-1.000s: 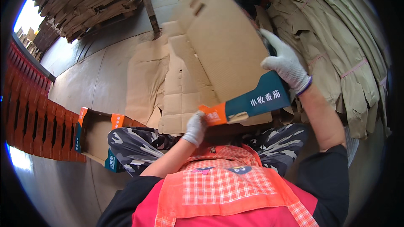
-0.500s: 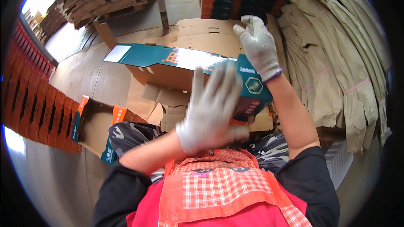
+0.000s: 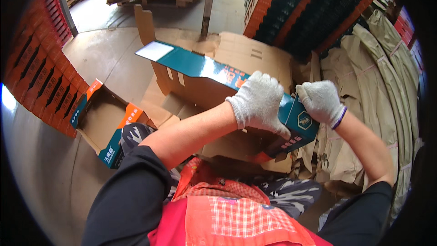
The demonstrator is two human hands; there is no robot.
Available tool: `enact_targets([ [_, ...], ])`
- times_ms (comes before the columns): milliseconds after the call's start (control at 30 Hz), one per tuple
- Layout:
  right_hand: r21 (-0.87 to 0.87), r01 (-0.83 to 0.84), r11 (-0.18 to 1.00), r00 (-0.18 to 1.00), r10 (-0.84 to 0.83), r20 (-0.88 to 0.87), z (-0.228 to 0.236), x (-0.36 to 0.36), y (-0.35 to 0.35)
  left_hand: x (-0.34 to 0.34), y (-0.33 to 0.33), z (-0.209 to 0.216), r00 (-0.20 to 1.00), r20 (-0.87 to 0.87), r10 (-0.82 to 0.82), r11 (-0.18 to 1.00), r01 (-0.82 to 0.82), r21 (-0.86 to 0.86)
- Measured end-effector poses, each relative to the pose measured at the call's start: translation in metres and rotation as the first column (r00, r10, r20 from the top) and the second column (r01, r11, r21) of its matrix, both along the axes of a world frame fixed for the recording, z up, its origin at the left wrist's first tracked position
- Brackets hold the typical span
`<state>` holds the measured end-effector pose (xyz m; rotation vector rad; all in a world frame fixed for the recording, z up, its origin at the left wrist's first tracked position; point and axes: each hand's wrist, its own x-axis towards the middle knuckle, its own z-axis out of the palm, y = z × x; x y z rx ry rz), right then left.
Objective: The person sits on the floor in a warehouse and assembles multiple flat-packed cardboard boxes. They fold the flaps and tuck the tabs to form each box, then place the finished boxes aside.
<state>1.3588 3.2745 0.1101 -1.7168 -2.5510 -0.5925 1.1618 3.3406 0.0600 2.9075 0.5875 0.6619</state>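
A half-folded teal-and-orange cardboard carton (image 3: 205, 69) stands in front of me, its brown inside facing me. At its right end, my gloved left hand (image 3: 260, 102) is closed over the upper edge, fingers curled across the wall and thumb pointing down toward the corner. My gloved right hand (image 3: 321, 103) is closed on the outer corner of the same end, beside a hexagonal emblem. Both fingertips are partly hidden behind the cardboard. At the far left end, a long panel with a white tip sticks out. Lower flaps lie folded inward near my lap.
A folded open carton tray (image 3: 102, 125) sits on the floor to my left, beside stacked orange cartons (image 3: 43, 77). Flat brown cardboard (image 3: 255, 54) lies behind the carton. Tall teal-and-orange stacks (image 3: 296, 13) stand at the back right. Bundled brown sheets (image 3: 364, 109) line my right.
My left hand has moved right from above the carton's middle and closed on its right end. My right hand has come down onto the corner. The view has swung left.
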Motion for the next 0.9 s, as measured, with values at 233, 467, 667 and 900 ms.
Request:
enact_targets([
  [233,-0.243,0.354,0.903,0.931,-0.364,0.005,-0.039,-0.01,0.029,0.002,-0.015,-0.025,1.0,0.021,0.005,1.0,-0.005,-0.007],
  [467,-0.253,0.203,0.946,0.575,-0.324,-0.751,-0.021,-0.035,0.026,-0.019,-0.002,-0.02,0.799,0.588,0.126,0.936,0.101,-0.337],
  [667,-0.081,-0.046,0.996,0.807,-0.01,-0.59,-0.013,-0.072,0.016,-0.09,0.0,-0.064,0.814,0.567,-0.127,0.986,0.166,-0.017],
  [900,-0.333,-0.166,0.928,-0.23,-0.364,-0.902,-0.076,0.08,0.011,-0.179,-0.087,-0.106,0.993,0.115,0.028,0.949,0.01,-0.315],
])
